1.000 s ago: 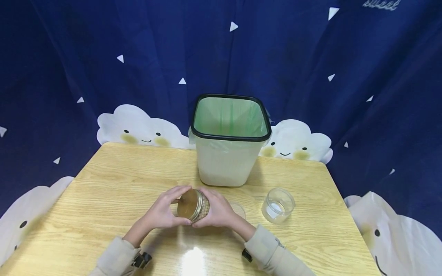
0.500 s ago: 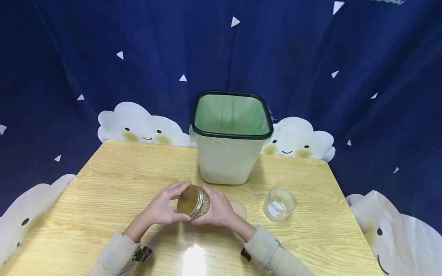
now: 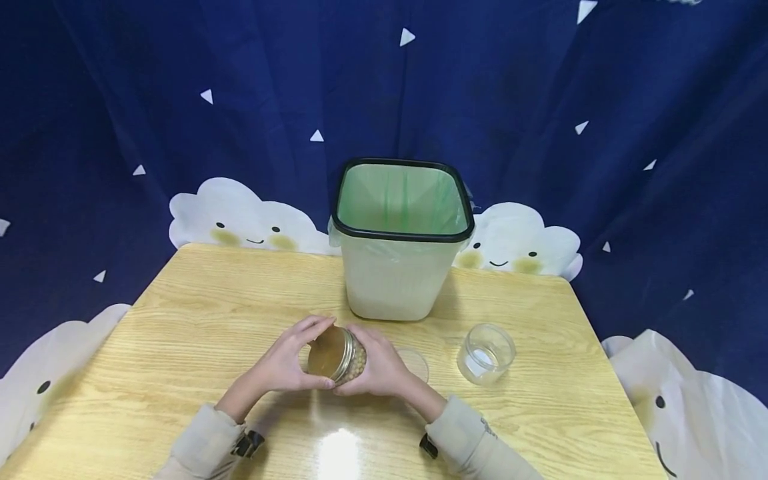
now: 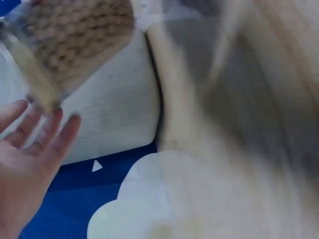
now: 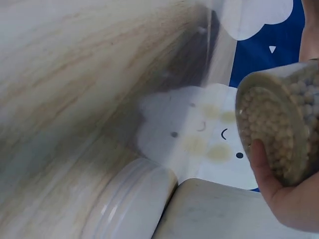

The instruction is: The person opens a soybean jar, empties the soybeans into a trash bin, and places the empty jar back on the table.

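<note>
Both hands hold a clear jar [image 3: 355,361] of round, pale tan beans, tipped on its side above the table. Its gold lid [image 3: 327,355] faces left. My left hand [image 3: 288,360] grips the lid, thumb below and fingers over the top. Around the jar's body curls my right hand [image 3: 382,363]. In the left wrist view the left hand [image 4: 30,159] has its fingertips at the lid's edge, and the beans [image 4: 79,40] blur. In the right wrist view a finger of the right hand [image 5: 299,204] lies across the jar's base [image 5: 266,124].
Behind the hands stands a white bin [image 3: 393,280] with a black rim and a green-tinted liner. A clear round tub [image 3: 486,355] is on the table [image 3: 228,293] to the right. Partly behind the right hand lies a clear flat disc [image 3: 415,364].
The head view has shifted slightly. Both hands keep their hold on the jar and its lid in nearly the same place.
</note>
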Tool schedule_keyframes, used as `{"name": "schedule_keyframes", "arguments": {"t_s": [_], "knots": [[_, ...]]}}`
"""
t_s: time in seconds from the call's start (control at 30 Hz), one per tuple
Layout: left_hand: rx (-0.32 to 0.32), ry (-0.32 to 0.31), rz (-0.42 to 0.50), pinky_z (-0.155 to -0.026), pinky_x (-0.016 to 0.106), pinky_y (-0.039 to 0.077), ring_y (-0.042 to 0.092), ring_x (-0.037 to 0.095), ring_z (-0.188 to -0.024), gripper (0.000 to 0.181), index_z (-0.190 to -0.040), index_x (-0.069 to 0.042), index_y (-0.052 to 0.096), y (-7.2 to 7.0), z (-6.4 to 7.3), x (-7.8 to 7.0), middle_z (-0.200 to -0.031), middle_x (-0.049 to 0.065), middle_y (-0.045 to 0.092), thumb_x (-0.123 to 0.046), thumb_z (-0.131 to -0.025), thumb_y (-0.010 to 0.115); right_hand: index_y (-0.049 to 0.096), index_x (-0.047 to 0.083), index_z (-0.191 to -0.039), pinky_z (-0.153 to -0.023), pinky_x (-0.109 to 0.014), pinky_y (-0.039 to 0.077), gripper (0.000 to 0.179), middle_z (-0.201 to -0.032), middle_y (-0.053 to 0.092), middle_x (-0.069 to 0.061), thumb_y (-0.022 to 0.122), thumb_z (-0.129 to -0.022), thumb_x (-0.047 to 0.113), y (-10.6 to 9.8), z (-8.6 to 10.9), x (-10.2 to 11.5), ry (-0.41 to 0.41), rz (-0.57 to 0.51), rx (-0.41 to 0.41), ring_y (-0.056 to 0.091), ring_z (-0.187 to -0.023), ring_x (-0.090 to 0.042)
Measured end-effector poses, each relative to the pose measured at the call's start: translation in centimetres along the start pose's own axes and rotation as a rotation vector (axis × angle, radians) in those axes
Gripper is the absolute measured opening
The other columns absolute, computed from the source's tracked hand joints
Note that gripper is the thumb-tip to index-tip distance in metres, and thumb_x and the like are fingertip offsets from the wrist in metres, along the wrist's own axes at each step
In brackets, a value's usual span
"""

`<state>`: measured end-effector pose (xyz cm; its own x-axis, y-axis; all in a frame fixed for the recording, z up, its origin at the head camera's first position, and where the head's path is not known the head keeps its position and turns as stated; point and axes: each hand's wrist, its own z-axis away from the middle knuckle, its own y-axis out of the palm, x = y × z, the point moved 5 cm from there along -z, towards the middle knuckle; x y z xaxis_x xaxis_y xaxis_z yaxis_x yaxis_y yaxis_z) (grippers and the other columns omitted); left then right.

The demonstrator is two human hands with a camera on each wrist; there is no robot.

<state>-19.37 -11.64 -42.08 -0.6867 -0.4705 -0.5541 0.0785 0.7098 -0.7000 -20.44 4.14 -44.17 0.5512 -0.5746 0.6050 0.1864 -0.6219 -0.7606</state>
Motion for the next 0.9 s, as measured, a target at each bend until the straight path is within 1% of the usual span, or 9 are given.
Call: {"name": "schedule_keyframes", "arguments": {"t_s": [0.1,0.17,0.27,0.33,0.4,0.53,0.67,0.8,0.9], "knots": [[-0.012,0.014,0.030,-0.088,0.048,0.042,0.047,0.025,-0.111,0.096,-0.137,-0.007,0.039,0.4,0.3,0.4,-0.126,0.007,0.045,-0.052,-0.062,0.077,0.041,0.015,-0.134,-0.086,-0.036,0.044,0.097,-0.119,0.055,0.002,0.086,-0.051,0.039,0.1,-0.1,-0.2,-0.023,-0.094,0.014,0.052,-0.103,-0.016],[-0.036,0.009,0.079,-0.088,0.046,0.042,0.046,0.022,-0.110,0.097,-0.138,-0.010,0.039,0.7,0.5,0.6,-0.125,0.004,0.045,-0.051,-0.060,0.079,0.040,0.016,-0.135,-0.087,-0.036,0.044,0.098,-0.120,0.054,0.002,0.087,-0.051,0.037,0.1,-0.2,-0.3,-0.026,-0.137,0.025,0.052,-0.104,-0.015],[-0.088,-0.011,0.122,-0.083,0.038,0.044,0.048,0.015,-0.100,0.097,-0.134,-0.009,0.043,0.8,0.5,0.6,-0.113,-0.001,0.048,-0.045,-0.054,0.084,0.041,0.017,-0.135,-0.086,-0.033,0.044,0.099,-0.120,0.055,0.002,0.088,-0.050,0.034,-0.1,-0.3,-0.2,-0.031,-0.179,0.026,0.053,-0.103,-0.015],[-0.123,-0.031,0.128,-0.080,0.034,0.045,0.049,0.012,-0.093,0.094,-0.129,-0.008,0.048,0.8,0.4,0.6,-0.105,-0.004,0.049,-0.043,-0.051,0.086,0.040,0.018,-0.135,-0.086,-0.032,0.045,0.099,-0.119,0.055,0.002,0.088,-0.050,0.033,-0.1,-0.3,-0.1,-0.028,-0.193,0.022,0.053,-0.102,-0.015],[-0.145,-0.044,0.128,-0.078,0.034,0.045,0.048,0.010,-0.089,0.091,-0.125,-0.007,0.051,0.7,0.3,0.6,-0.099,-0.006,0.048,-0.043,-0.048,0.086,0.040,0.018,-0.135,-0.086,-0.032,0.045,0.098,-0.118,0.055,0.001,0.088,-0.050,0.032,-0.2,-0.3,0.1,-0.024,-0.205,0.017,0.054,-0.101,-0.015],[-0.156,-0.064,0.139,-0.078,0.034,0.045,0.049,0.011,-0.089,0.090,-0.121,-0.007,0.052,0.6,0.2,0.6,-0.099,-0.005,0.050,-0.043,-0.046,0.086,0.040,0.016,-0.135,-0.086,-0.033,0.045,0.099,-0.118,0.055,0.000,0.088,-0.049,0.030,-0.3,-0.2,0.5,-0.013,-0.189,0.006,0.054,-0.102,-0.016],[-0.166,-0.054,0.145,-0.076,0.031,0.045,0.050,0.012,-0.088,0.089,-0.119,-0.007,0.053,0.4,0.1,0.4,-0.100,-0.001,0.051,-0.042,-0.044,0.086,0.041,0.017,-0.134,-0.085,-0.033,0.045,0.098,-0.117,0.056,0.000,0.087,-0.049,0.032,-0.5,-0.2,0.7,-0.011,-0.153,-0.013,0.054,-0.101,-0.016],[-0.209,-0.023,0.158,-0.073,0.029,0.044,0.051,0.018,-0.086,0.091,-0.118,-0.003,0.053,0.3,-0.1,0.3,-0.099,0.005,0.054,-0.039,-0.042,0.087,0.044,0.017,-0.131,-0.083,-0.033,0.046,0.093,-0.114,0.058,0.000,0.086,-0.049,0.034,-0.5,-0.3,0.9,-0.017,-0.117,-0.048,0.055,-0.099,-0.016],[-0.236,-0.038,0.150,-0.072,0.028,0.044,0.051,0.018,-0.086,0.090,-0.117,-0.001,0.054,0.3,-0.1,0.4,-0.100,0.006,0.055,-0.039,-0.042,0.087,0.046,0.017,-0.128,-0.083,-0.035,0.046,0.091,-0.112,0.058,0.000,0.086,-0.049,0.036,-0.4,-0.3,1.0,-0.013,-0.072,-0.091,0.055,-0.099,-0.017]]}}
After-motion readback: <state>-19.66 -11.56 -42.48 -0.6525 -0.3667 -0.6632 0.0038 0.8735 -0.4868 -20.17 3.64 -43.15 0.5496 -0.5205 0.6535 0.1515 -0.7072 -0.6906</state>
